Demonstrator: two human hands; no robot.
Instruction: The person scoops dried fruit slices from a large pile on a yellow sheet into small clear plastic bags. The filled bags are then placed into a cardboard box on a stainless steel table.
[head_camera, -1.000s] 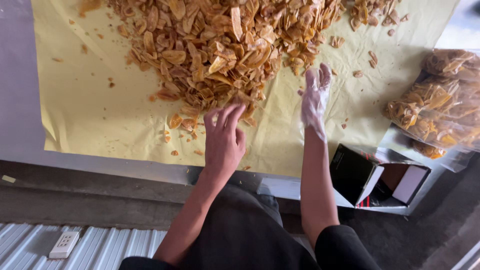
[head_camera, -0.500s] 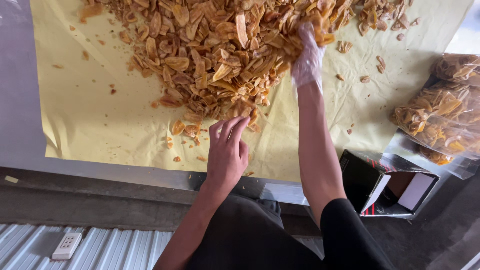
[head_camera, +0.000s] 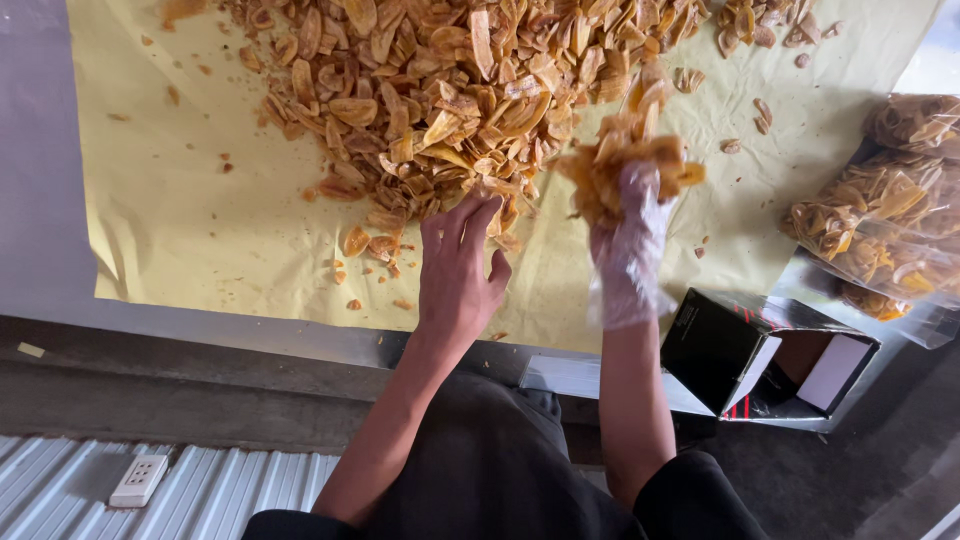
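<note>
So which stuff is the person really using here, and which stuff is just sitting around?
In use:
- right hand in a thin clear glove, lifting a handful of chips
- left hand, bare, at the edge of the big chip pile
- yellow paper under the pile

Just lying about:
- filled chip bags
- open black box
- white power strip

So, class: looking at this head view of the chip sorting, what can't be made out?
- Chip pile: far side cut off by the top edge.
- Bagged chips: cut off at the right edge.
- Black box: inside shadowed, contents unclear.
- Right hand: palm hidden by the chips it holds.
</note>
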